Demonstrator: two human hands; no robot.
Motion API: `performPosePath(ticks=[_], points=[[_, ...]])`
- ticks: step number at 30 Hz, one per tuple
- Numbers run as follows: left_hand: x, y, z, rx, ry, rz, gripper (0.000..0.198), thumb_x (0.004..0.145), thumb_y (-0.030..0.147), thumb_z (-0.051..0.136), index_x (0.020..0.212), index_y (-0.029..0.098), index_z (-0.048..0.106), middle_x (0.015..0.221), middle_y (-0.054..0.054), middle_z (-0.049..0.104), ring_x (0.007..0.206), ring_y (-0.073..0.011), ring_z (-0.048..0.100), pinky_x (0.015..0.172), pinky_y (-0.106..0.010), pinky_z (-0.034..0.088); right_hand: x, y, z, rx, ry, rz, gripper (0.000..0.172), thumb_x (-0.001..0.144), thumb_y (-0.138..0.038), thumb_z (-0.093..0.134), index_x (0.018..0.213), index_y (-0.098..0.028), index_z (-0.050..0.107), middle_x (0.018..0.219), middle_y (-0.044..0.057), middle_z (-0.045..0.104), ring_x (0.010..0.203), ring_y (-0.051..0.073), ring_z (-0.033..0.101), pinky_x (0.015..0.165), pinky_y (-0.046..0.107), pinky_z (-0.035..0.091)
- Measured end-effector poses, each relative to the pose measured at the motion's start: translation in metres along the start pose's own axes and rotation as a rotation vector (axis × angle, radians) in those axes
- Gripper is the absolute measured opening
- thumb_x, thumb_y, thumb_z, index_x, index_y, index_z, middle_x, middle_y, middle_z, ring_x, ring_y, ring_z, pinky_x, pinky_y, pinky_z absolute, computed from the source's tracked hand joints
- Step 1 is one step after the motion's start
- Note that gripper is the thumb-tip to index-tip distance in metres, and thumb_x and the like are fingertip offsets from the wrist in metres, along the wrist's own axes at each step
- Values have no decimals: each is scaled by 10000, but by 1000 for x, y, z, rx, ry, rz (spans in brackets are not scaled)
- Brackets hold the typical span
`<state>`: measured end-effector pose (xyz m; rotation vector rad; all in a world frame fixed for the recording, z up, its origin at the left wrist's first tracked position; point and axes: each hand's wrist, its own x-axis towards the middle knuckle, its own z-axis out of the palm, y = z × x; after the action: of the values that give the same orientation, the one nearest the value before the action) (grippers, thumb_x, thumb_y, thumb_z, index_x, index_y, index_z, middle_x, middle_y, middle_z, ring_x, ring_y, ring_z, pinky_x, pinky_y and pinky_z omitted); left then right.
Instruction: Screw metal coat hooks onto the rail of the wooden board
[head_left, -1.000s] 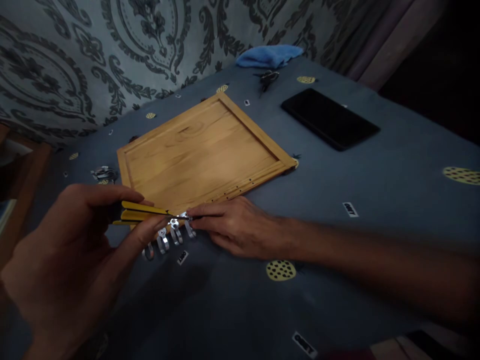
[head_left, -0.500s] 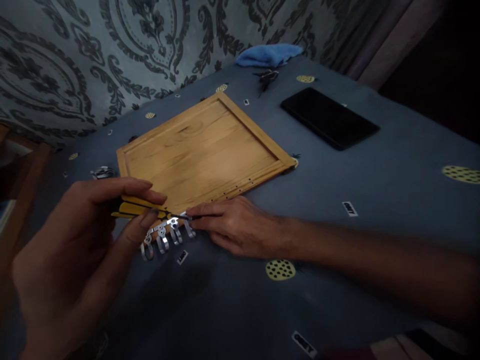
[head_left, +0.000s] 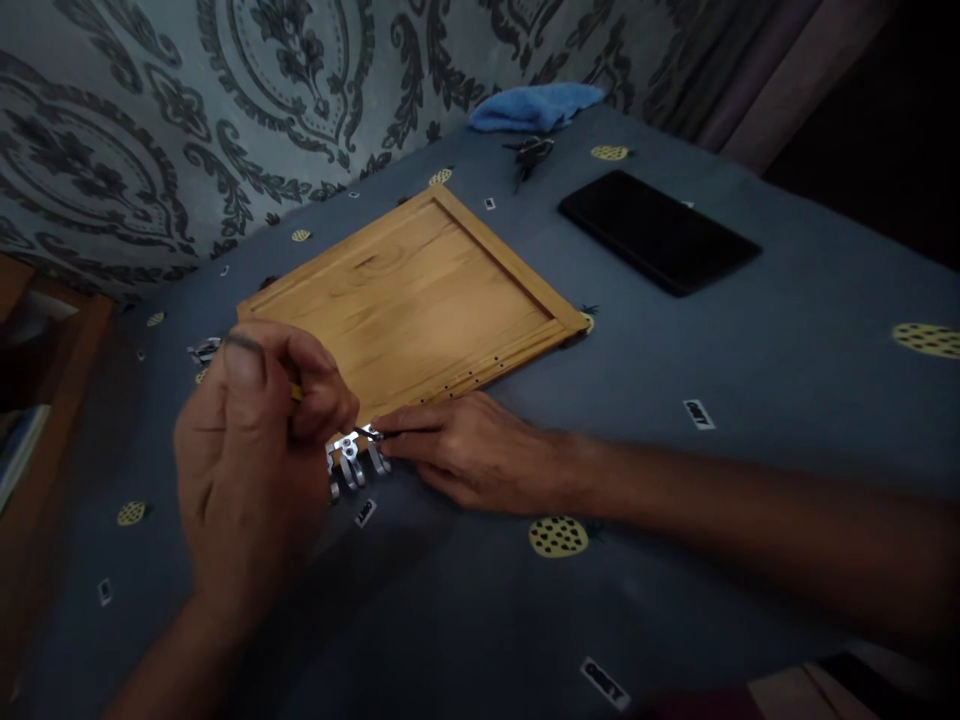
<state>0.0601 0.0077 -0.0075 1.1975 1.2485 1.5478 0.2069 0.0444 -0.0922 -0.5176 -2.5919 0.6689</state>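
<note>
A wooden board (head_left: 409, 290) with a raised rim lies on a blue patterned cloth (head_left: 750, 400). A row of small metal hooks (head_left: 352, 465) sits along its near edge. My left hand (head_left: 255, 440) is closed round a yellow-handled screwdriver (head_left: 298, 393), whose handle is almost hidden by my fingers; its dark tip points right at the hook by my other hand. My right hand (head_left: 465, 450) rests on the cloth and pinches a metal hook (head_left: 369, 434) against the board's edge.
A black phone (head_left: 656, 230) lies face down at the right rear. A blue cloth (head_left: 536, 105) and a small dark metal piece (head_left: 529, 155) are at the back. Another metal part (head_left: 204, 350) lies left of the board. A patterned wall stands behind.
My left hand has swung right and turned over the screwdriver, now covering most of the yellow handle and the left hooks. My right hand has stayed put.
</note>
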Motion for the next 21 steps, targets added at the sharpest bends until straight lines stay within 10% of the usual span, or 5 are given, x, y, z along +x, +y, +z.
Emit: performPosePath(ticks=[6,14,21], points=[[10,-1,8,40,19,3,431,812,552,709,608,209,546,409,84,276,359,-71,203,369,-244,226,0,0,0,2,12,-11,331,893,-74,562,1194,-139,686,1346,79,658,1020,222,708,766,320,571],[12,1,-7,-99,-227,-17,257,878,121,472,673,181,615,418,94,176,326,-55,74,332,-194,189,-1,1,1,-25,36,-14,341,884,-80,583,1205,-147,678,1329,84,668,962,213,717,728,324,566],[17,2,-10,-16,-114,71,255,912,93,431,761,188,613,468,56,347,407,-91,299,413,-198,334,-1,1,0,-24,23,-20,345,897,-88,574,1223,-142,675,1363,89,647,1016,222,712,770,337,575]])
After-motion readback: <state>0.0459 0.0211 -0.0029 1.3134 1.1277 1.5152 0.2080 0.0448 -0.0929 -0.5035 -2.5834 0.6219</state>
